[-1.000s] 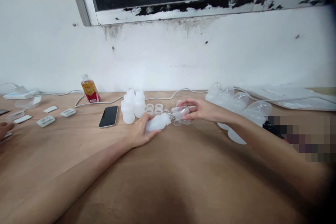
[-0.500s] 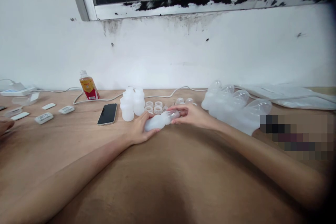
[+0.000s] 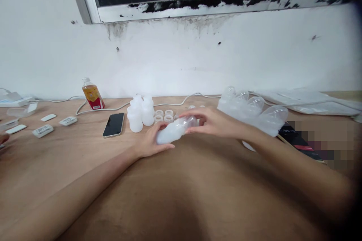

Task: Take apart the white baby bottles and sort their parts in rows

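Observation:
A milky-white baby bottle (image 3: pixel 170 132) lies tilted between my hands, its clear domed cap (image 3: pixel 192 122) toward the right. My left hand (image 3: pixel 149 140) wraps round the bottle's base, thumb along the near side. The fingers of my right hand (image 3: pixel 209 120) close on the cap end, and some fingertips are hidden behind it. Just beyond them stand several translucent rings (image 3: pixel 169 113) and a few clear caps, partly covered by my right hand. White bottle bodies without caps (image 3: pixel 135 116) are grouped to the left. On the right, several capped bottles (image 3: pixel 251 111) stand in a row.
A phone (image 3: pixel 113 125) lies left of the bottle bodies, and a drink bottle (image 3: pixel 94 94) stands near the wall. Small white devices (image 3: pixel 43 131) and another person's hand (image 3: pixel 3 138) are at far left. A white cable (image 3: pixel 181 102) runs along the back, near plastic bags (image 3: pixel 305 101).
The held bottle has risen slightly and its cap end tilts up a little more. Both hands keep their hold. The view has shifted slightly.

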`<state>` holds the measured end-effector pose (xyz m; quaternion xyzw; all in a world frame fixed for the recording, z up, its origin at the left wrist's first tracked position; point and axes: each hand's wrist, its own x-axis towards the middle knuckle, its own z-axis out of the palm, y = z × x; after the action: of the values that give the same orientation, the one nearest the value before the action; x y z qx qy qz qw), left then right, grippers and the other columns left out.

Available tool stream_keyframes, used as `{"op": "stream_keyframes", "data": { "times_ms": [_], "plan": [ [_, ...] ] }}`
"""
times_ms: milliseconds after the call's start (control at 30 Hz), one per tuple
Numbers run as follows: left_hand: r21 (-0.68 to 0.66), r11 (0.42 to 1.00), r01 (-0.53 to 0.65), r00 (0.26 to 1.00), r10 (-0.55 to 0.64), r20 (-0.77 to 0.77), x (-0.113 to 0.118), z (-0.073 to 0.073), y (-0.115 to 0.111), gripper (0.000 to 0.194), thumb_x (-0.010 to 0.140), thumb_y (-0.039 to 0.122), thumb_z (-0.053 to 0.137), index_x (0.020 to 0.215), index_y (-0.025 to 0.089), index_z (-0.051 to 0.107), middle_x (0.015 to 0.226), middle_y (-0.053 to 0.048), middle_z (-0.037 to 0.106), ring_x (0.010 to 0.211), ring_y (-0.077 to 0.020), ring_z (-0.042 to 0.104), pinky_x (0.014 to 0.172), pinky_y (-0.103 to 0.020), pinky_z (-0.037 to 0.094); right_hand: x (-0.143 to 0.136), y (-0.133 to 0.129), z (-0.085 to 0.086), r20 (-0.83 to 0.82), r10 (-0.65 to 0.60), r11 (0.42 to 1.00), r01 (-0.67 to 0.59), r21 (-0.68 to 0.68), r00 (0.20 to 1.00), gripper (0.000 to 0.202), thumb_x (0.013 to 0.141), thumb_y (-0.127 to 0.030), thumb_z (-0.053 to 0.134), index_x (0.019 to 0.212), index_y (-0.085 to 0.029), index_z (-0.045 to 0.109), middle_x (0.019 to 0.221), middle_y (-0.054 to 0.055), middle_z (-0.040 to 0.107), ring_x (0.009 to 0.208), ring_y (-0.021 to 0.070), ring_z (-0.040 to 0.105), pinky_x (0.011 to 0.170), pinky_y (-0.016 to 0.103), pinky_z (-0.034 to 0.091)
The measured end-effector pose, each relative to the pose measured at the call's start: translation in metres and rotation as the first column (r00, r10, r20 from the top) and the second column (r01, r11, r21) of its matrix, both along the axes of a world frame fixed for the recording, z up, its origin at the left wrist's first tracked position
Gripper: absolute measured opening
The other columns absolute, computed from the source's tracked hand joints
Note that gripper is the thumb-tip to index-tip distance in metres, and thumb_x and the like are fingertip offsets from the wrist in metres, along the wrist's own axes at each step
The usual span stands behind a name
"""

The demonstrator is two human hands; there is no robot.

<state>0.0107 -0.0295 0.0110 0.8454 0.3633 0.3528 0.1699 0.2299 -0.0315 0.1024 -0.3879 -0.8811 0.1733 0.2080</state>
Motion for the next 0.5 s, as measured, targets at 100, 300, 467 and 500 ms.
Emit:
{"op": "stream_keyframes", "data": {
  "times_ms": [100, 300, 467, 500],
  "plan": [
    [0.012, 1.0, -0.01, 0.997, 0.009, 0.075, 0.001, -0.004, 0.003, 0.061, 0.066, 0.039, 0.06, 0.115, 0.018, 0.03, 0.11, -0.01, 0.046, 0.097, -0.0201, 0.048, 0.074, -0.032, 0.044, 0.021, -0.008, 0.032, -0.041, -0.13, 0.969, 0.136, 0.208, 0.991, 0.041, 0.069, -0.043, 0.054, 0.104, -0.022, 0.054, 0.095, 0.004, 0.058, 0.074, 0.0151, 0.054, 0.063, 0.026, 0.042],
    [0.083, 0.997, 0.005, 0.999, -0.009, 0.044, 0.002, -0.007, 0.006, 0.038, 0.073, 0.034, 0.054, 0.105, 0.019, 0.041, 0.097, -0.007, 0.05, 0.087, -0.0163, 0.05, 0.069, -0.029, 0.044, 0.068, 0.014, 0.058, -0.036, -0.643, 0.655, 0.574, 0.491, 0.765, 0.049, 0.071, -0.051, 0.048, 0.106, -0.016, 0.048, 0.081, 0.009, 0.056, 0.074, 0.0199, 0.051, 0.065, 0.034, 0.038],
    [0.096, 0.995, 0.013, 1.0, -0.014, 0.01, 0.002, -0.005, 0.004, 0.032, 0.075, 0.033, 0.052, 0.102, 0.018, 0.044, 0.096, -0.007, 0.05, 0.082, -0.0148, 0.05, 0.066, -0.027, 0.044, 0.068, 0.044, 0.046, 0.225, -0.761, 0.636, 0.629, 0.447, 0.609, 0.046, 0.072, -0.049, 0.047, 0.104, -0.017, 0.051, 0.087, 0.012, 0.056, 0.077, 0.0246, 0.051, 0.055, 0.031, 0.035],
    [0.097, 0.995, 0.016, 1.0, -0.017, 0.01, 0.002, -0.005, 0.004, 0.031, 0.075, 0.033, 0.052, 0.101, 0.018, 0.044, 0.095, -0.006, 0.05, 0.081, -0.0144, 0.05, 0.066, -0.027, 0.044, 0.065, 0.047, 0.044, 0.264, -0.771, 0.631, 0.636, 0.445, 0.58, 0.045, 0.072, -0.048, 0.046, 0.104, -0.017, 0.051, 0.089, 0.013, 0.056, 0.077, 0.025, 0.052, 0.054, 0.03, 0.034]
  ]
}}
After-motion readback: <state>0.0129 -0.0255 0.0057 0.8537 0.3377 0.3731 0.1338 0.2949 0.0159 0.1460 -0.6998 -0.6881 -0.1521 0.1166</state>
